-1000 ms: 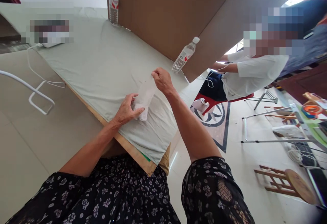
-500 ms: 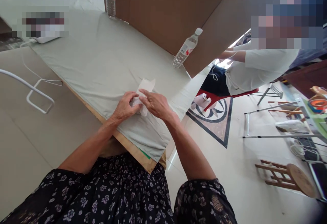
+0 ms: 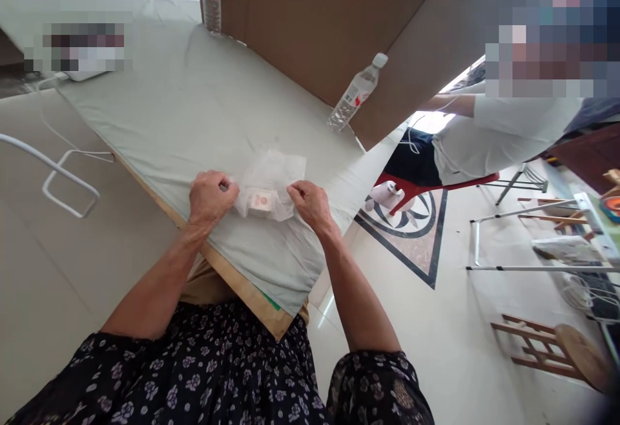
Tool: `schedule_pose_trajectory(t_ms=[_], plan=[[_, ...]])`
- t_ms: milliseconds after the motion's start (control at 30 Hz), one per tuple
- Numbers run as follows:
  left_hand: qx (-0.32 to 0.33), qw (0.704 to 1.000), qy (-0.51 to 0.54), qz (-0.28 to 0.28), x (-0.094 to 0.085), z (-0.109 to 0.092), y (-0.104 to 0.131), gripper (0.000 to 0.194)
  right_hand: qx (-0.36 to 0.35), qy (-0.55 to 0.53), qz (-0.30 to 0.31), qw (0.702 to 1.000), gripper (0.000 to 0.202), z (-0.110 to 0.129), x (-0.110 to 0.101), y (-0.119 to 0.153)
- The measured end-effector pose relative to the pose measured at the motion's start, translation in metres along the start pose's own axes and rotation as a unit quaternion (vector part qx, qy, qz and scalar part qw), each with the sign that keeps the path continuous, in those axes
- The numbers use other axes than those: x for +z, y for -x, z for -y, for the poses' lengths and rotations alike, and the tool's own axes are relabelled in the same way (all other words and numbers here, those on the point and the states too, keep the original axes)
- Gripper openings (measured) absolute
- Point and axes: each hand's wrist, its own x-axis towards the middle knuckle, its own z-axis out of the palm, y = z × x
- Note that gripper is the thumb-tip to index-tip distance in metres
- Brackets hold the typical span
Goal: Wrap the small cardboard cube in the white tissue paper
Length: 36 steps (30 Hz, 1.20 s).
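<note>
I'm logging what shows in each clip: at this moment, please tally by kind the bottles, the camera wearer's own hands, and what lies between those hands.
Bottles: 2
Wearer's hands, left hand and right hand: 2
Small printed block: 1
Translucent wrapper: 1
Total: 6

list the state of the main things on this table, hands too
Thin translucent white wrapper: spread, creased
Small pale printed box: against the wrapper; whether covered, unclear
Bare left hand: closed on the wrapper
Bare right hand: pinching the wrapper
Clear plastic bottle at right: capped
Pale green cloth: wrinkled
</note>
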Motion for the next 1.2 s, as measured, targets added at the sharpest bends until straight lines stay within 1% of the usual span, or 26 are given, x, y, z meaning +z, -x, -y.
schedule_pose_trajectory(t_ms=[100,167,267,300,333,367,400,433,467,533,567,633,667,700,733,767,833,867,900,933,967,1000,1067,1133,1167,1200], plan=[[-0.018,0.999,-0.036,0.015,-0.012,0.006,-0.004,0.001,0.005,-0.008,0.024,1.000,0.017,-0.012,0.008,-0.001],[-0.006,1.000,-0.023,0.001,-0.025,0.000,0.003,0.016,0.007,-0.019,0.019,1.000,0.018,-0.017,0.007,0.001],[0.086,0.996,0.010,-0.032,-0.047,-0.026,0.022,0.022,0.000,-0.036,-0.052,0.998,0.020,-0.018,-0.004,0.008],[0.126,0.992,0.022,-0.019,-0.052,-0.037,0.028,0.023,-0.012,-0.044,-0.083,0.996,0.021,-0.015,-0.009,0.011],[0.170,0.985,0.037,0.015,-0.054,-0.048,0.032,0.024,-0.028,-0.058,-0.106,0.992,0.022,-0.011,-0.014,0.013],[0.214,0.973,0.057,0.063,-0.054,-0.058,0.034,0.027,-0.048,-0.076,-0.116,0.989,0.023,-0.006,-0.018,0.015],[0.248,0.960,0.075,0.105,-0.051,-0.065,0.033,0.032,-0.067,-0.095,-0.108,0.987,0.025,0.000,-0.020,0.017],[0.275,0.948,0.081,0.138,-0.046,-0.069,0.031,0.038,-0.083,-0.109,-0.083,0.987,0.030,0.006,-0.021,0.018],[0.285,0.943,0.080,0.156,-0.040,-0.071,0.026,0.046,-0.093,-0.115,-0.048,0.988,0.036,0.012,-0.020,0.018],[0.266,0.944,0.063,0.183,-0.029,-0.067,0.013,0.058,-0.094,-0.104,0.015,0.990,0.044,0.020,-0.014,0.018],[0.249,0.945,0.052,0.203,-0.026,-0.062,0.006,0.060,-0.092,-0.098,0.027,0.991,0.041,0.022,-0.010,0.019],[0.203,0.945,0.032,0.252,-0.026,-0.051,-0.006,0.065,-0.113,-0.099,0.021,0.988,0.027,0.023,-0.005,0.022],[0.184,0.946,0.020,0.265,-0.029,-0.046,-0.010,0.062,-0.140,-0.106,0.016,0.984,0.023,0.023,-0.004,0.026],[0.171,0.947,0.015,0.271,-0.032,-0.041,-0.013,0.054,-0.173,-0.114,0.021,0.978,0.024,0.022,-0.005,0.031],[0.159,0.950,0.018,0.267,-0.036,-0.037,-0.014,0.048,-0.209,-0.121,0.042,0.969,0.027,0.020,-0.007,0.038],[0.151,0.952,0.022,0.265,-0.040,-0.033,-0.015,0.047,-0.242,-0.126,0.079,0.959,0.027,0.019,-0.009,0.045],[0.135,0.953,0.023,0.270,-0.044,-0.026,-0.013,0.049,-0.281,-0.136,0.172,0.934,0.022,0.016,-0.015,0.060],[0.129,0.951,0.018,0.280,-0.045,-0.022,-0.010,0.047,-0.285,-0.143,0.212,0.924,0.017,0.015,-0.017,0.066],[0.126,0.949,0.008,0.289,-0.044,-0.019,-0.007,0.044,-0.275,-0.156,0.237,0.919,0.014,0.014,-0.019,0.070],[0.127,0.948,-0.002,0.293,-0.044,-0.016,-0.002,0.041,-0.253,-0.173,0.243,0.920,0.015,0.013,-0.019,0.072],[0.136,0.947,-0.011,0.291,-0.043,-0.014,0.002,0.039,-0.222,-0.190,0.229,0.929,0.019,0.013,-0.018,0.072],[0.150,0.947,-0.019,0.282,-0.042,-0.011,0.007,0.039,-0.191,-0.200,0.198,0.940,0.022,0.014,-0.016,0.069],[0.188,0.948,-0.030,0.256,-0.041,-0.007,0.018,0.045,-0.152,-0.181,0.118,0.965,0.025,0.018,-0.007,0.058],[0.220,0.945,-0.047,0.236,-0.038,-0.005,0.028,0.056,-0.155,-0.118,0.068,0.979,0.044,0.024,0.007,0.044],[0.227,0.945,-0.061,0.228,-0.037,-0.005,0.032,0.062,-0.162,-0.086,0.064,0.981,0.055,0.026,0.014,0.037],[0.229,0.944,-0.076,0.227,-0.034,-0.005,0.036,0.068,-0.168,-0.064,0.071,0.981,0.060,0.028,0.021,0.032]])
